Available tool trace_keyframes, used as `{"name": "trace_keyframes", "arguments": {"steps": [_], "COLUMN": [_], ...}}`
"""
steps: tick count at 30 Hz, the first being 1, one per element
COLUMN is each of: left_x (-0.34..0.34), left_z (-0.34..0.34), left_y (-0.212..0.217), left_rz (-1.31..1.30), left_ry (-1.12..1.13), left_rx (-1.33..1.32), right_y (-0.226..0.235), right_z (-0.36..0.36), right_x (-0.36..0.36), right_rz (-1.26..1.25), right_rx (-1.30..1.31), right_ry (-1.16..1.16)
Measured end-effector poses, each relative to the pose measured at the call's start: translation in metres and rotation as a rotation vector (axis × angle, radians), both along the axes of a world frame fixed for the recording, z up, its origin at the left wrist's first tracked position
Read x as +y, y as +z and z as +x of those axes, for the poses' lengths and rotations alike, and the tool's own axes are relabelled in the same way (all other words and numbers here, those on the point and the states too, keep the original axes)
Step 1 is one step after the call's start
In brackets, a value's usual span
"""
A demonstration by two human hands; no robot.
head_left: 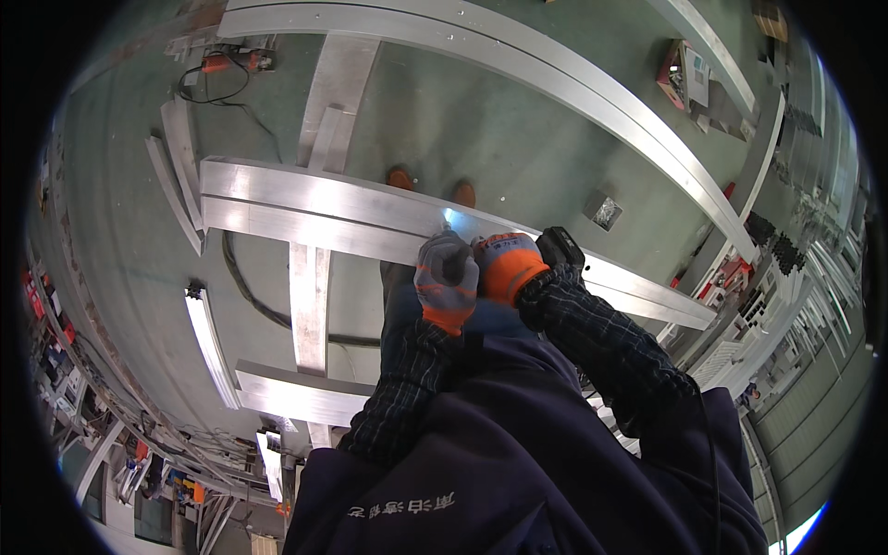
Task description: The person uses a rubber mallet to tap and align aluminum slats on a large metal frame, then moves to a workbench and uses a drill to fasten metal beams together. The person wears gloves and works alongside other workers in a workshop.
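Observation:
My right hand (507,264), in a grey and orange work glove, is closed on a cordless drill. The drill's black battery end (561,248) sticks out to the right of the glove, and the hand hides much of its body. My left hand (446,277), gloved the same way, is closed just left of it, by the drill's front end. What its fingers hold is hidden. A bluish-white light spot (450,217) shines ahead of the left hand on a long silver metal profile (305,199). This grooved profile runs across in front of me, and both hands are at its near edge.
Another long profile (518,55) spans the far side. Flat bars (310,305) lie crosswise at left. An orange corded power tool (231,62) is at far left. A small metal box (603,211) and a red carton (683,76) stand on the floor at right.

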State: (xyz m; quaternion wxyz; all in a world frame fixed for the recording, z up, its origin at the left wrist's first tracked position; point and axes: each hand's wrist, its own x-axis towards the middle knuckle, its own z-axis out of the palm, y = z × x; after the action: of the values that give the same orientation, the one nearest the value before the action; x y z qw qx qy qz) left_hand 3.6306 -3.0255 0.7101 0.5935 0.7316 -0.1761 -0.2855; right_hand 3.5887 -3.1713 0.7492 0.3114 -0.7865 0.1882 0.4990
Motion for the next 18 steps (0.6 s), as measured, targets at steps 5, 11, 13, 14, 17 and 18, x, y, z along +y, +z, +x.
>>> {"name": "trace_keyframes", "arguments": {"steps": [5, 11, 13, 14, 17, 18], "left_x": [-0.015, -0.028, -0.021, -0.019, -0.01, -0.006], "left_z": [0.0, -0.001, -0.005, -0.005, -0.003, -0.002], "left_y": [-0.001, 0.005, 0.002, 0.001, 0.0, 0.001], "left_rz": [0.07, 0.072, 0.043, 0.034, 0.008, 0.001], "left_ry": [-0.028, -0.076, -0.093, -0.104, -0.13, -0.128], "left_rx": [-0.032, -0.149, -0.16, -0.172, -0.205, -0.216], "right_y": [-0.004, -0.016, -0.011, -0.004, 0.001, -0.002], "right_z": [0.003, -0.022, -0.028, -0.025, -0.024, -0.024], "right_x": [-0.019, -0.019, -0.01, -0.008, -0.002, 0.005], "right_rz": [0.007, -0.031, -0.021, -0.015, -0.002, -0.014], "right_rx": [-0.012, -0.032, -0.018, -0.007, 0.001, 0.027], "right_ry": [0.048, 0.028, 0.007, -0.019, -0.05, -0.042]}}
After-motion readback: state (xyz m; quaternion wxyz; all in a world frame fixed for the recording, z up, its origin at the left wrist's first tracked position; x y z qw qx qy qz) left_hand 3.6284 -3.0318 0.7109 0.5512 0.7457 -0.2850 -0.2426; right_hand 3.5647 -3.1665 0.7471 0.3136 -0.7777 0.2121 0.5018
